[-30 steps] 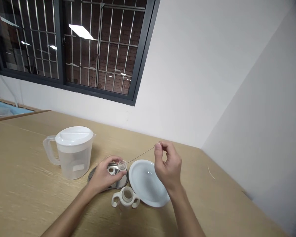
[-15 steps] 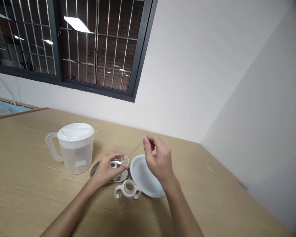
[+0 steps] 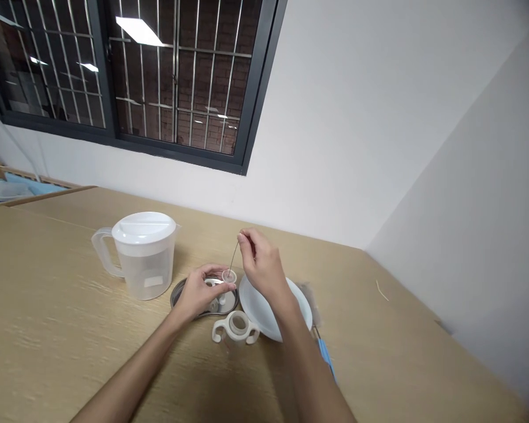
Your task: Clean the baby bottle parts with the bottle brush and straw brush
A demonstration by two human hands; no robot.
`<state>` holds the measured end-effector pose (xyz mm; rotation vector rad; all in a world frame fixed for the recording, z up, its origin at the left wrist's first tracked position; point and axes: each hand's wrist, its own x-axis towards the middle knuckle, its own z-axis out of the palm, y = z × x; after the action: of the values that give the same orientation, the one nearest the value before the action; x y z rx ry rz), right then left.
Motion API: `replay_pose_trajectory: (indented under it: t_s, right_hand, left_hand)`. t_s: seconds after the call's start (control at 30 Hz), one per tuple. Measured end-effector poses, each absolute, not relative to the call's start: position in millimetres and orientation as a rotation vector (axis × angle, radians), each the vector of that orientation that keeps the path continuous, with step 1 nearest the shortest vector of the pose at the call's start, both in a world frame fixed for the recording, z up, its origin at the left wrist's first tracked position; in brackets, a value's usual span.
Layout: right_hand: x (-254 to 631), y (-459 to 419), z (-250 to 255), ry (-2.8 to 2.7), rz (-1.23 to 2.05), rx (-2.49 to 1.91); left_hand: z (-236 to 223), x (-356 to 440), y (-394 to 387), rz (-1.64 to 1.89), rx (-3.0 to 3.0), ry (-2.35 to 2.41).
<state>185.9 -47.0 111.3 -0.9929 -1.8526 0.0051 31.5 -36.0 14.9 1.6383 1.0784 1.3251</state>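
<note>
My left hand (image 3: 201,294) is closed around a small clear round cup (image 3: 229,276), held by its rim over a metal kidney-shaped tray (image 3: 176,294). My right hand (image 3: 261,258) pinches the upper end of a thin dark rod (image 3: 234,255). The rod slants down and its lower end is inside the cup. Small white and clear parts (image 3: 221,299) lie in the tray, partly covered by my left hand. Just in front stands a clear vessel with a white two-hooked collar (image 3: 237,329). Below my right wrist is a pale blue plate (image 3: 258,311), partly hidden.
A translucent lidded pitcher (image 3: 145,264) stands left of the tray. Right of the plate lie a blue-handled tool (image 3: 325,352), partly behind my right forearm, and a blurred grey item (image 3: 309,299). A thin pale strip (image 3: 381,291) lies farther right. The wall and barred window rise behind the table.
My right hand has moved left and closer to the cup, and the rod now stands steeper. The blue-handled tool has come into sight. The whole view has shifted slightly.
</note>
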Motion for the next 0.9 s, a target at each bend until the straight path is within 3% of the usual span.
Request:
replay_pose_trajectory:
  t_s: [0.9]
  right_hand:
    - [186,-39,95,-2.039,0.095,-1.009]
  left_hand:
    - [5,34,-30,1.499,1.546,1.07]
